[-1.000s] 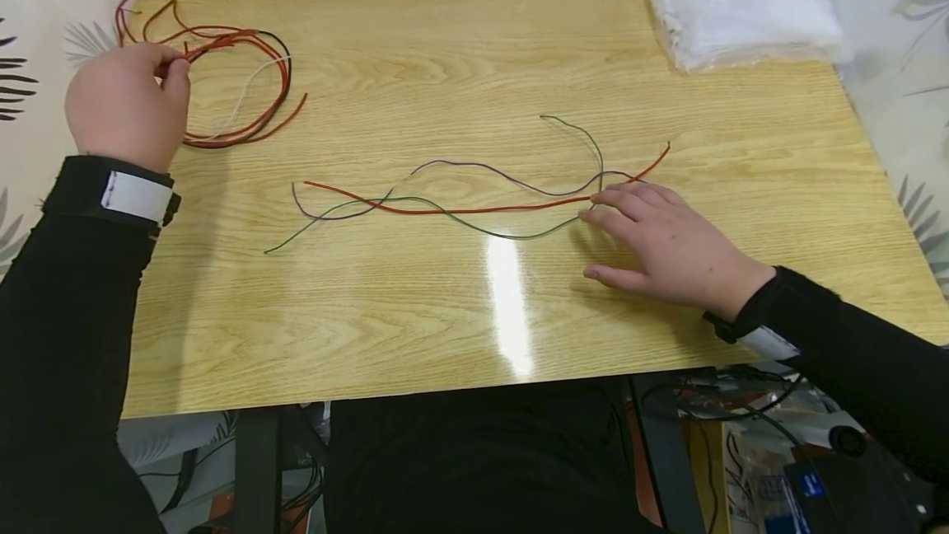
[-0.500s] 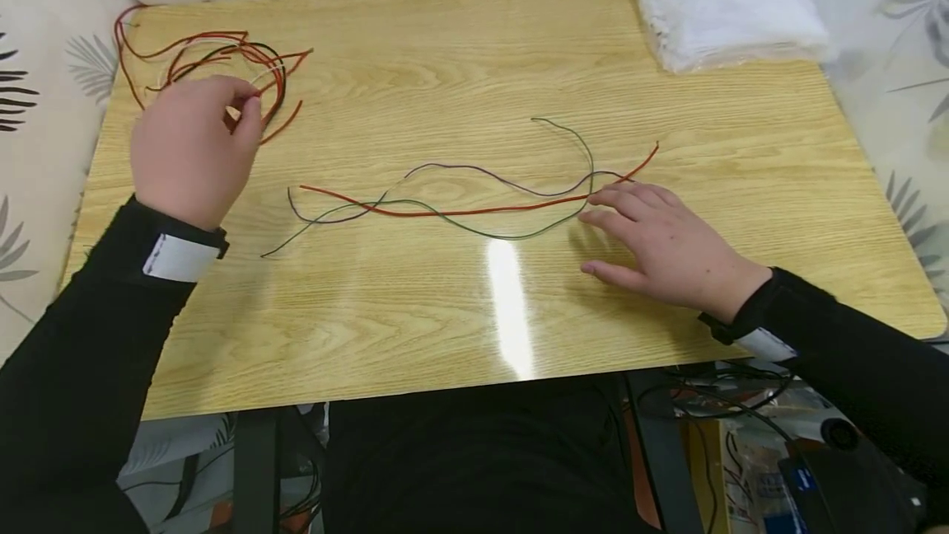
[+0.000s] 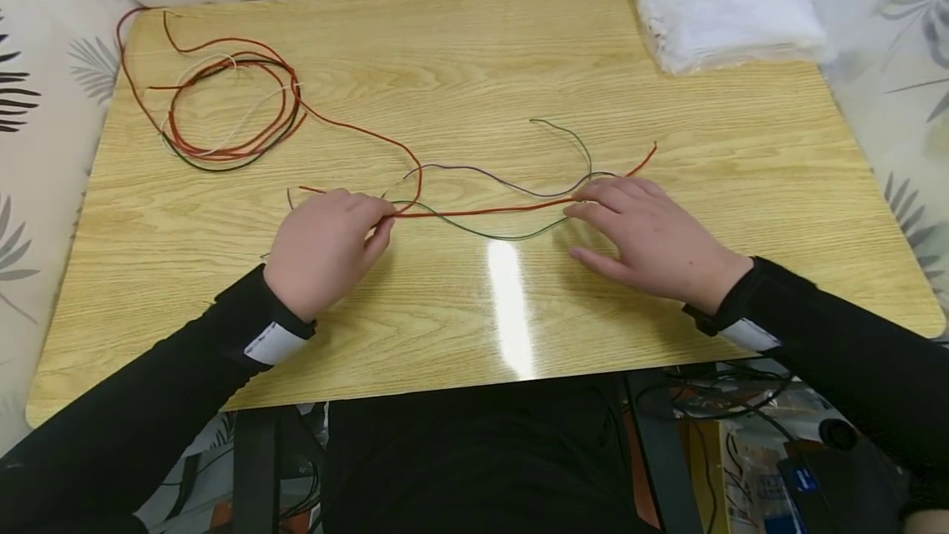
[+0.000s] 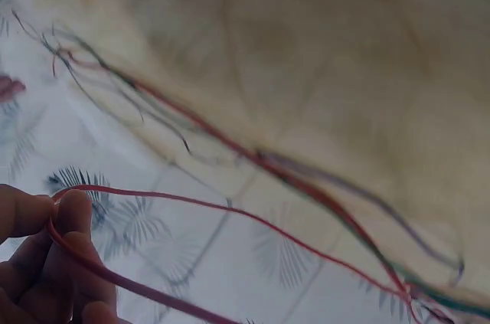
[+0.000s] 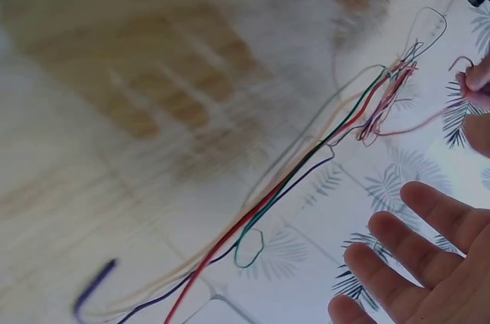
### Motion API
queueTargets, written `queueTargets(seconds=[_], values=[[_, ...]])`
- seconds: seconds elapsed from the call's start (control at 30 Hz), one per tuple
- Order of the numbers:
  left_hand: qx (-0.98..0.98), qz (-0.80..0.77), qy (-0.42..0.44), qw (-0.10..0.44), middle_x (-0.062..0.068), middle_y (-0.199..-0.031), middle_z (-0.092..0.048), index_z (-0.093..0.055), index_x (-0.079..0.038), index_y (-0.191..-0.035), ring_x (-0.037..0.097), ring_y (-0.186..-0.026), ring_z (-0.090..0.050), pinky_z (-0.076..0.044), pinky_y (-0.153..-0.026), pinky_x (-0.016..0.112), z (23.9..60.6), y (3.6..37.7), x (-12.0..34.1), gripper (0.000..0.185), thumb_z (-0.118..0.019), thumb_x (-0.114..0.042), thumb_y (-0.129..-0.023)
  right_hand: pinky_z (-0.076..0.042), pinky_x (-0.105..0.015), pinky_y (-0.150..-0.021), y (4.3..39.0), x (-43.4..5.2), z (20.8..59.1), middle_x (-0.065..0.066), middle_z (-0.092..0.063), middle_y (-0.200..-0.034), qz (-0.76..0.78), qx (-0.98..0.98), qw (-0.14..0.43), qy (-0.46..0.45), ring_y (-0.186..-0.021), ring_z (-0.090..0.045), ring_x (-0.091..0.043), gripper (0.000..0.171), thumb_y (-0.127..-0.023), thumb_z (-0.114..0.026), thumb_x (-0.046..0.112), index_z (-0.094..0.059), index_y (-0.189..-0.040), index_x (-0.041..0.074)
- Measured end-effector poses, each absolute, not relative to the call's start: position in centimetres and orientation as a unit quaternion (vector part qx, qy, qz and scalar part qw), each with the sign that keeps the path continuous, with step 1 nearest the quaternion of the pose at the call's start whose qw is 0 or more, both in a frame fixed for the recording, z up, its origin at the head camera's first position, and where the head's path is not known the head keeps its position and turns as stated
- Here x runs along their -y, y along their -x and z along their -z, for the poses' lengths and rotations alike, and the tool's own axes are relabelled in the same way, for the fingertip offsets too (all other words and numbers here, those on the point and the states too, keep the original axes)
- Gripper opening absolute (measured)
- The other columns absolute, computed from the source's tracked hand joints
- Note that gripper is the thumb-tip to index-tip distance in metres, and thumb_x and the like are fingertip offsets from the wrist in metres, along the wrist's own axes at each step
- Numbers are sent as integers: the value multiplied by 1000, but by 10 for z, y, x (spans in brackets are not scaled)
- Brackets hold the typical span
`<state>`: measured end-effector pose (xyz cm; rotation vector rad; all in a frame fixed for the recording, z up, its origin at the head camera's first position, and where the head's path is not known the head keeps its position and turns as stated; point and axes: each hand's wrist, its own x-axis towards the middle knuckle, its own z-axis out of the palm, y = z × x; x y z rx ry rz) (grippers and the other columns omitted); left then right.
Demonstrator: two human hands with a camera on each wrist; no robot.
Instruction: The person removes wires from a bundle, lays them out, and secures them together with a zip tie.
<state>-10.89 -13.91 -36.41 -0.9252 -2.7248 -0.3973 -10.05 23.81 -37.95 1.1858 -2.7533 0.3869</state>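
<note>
Three thin wires lie across the middle of the wooden table point(image 3: 519, 48): a red wire point(image 3: 489, 210), a green wire point(image 3: 497, 236) and a purple wire point(image 3: 474, 170). My left hand point(image 3: 378, 225) pinches a long red wire point(image 3: 356, 128) that trails back to a coil of red, black and white wires point(image 3: 222, 105) at the far left. In the left wrist view the fingers point(image 4: 73, 220) curl round that red wire point(image 4: 230, 213). My right hand point(image 3: 593, 221) lies flat, its fingertips touching the right ends of the three wires. Its fingers point(image 5: 429, 251) are straight.
A stack of white fluffy material in clear wrap point(image 3: 722, 2) sits at the table's far right corner. Patterned fabric surrounds the table. Black cables point(image 3: 741, 402) and a dark box lie under the front right edge.
My left hand has come from the coil at the far left to the table's middle, drawing a long red wire out with it. The right hand has barely shifted.
</note>
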Motion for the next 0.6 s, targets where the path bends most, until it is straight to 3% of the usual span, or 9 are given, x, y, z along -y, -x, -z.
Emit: queueTargets(seconds=[0.17, 0.3, 0.6], values=[[923, 138, 342, 106, 6, -86, -72, -74, -5, -98, 25, -74, -65, -51, -68, 40, 374, 96, 129, 12, -66, -14, -94, -38, -50, -104, 121, -215, 374, -13, -61, -124, -114, 903, 59, -411, -120, -53, -33, 39, -93, -68, 24, -62, -127, 5], [921, 141, 349, 99, 4, -84, -72, -73, -6, -96, 23, -74, -64, -51, -68, 38, 376, 86, 127, 11, -66, -15, -94, -41, -47, -102, 151, -180, 372, -11, -63, -120, -107, 892, 56, -436, -116, -57, -31, 31, -96, -63, 13, -64, -125, 6], [918, 131, 363, 96, 0, -83, -70, -73, -10, -96, 21, -73, -63, -48, -64, 37, 379, 65, 114, 8, -67, -15, -94, -46, -45, -91, 206, -88, 362, -8, -65, -111, -96, 912, -75, -392, -95, -61, -24, 31, -102, -54, 27, -65, -124, 8]])
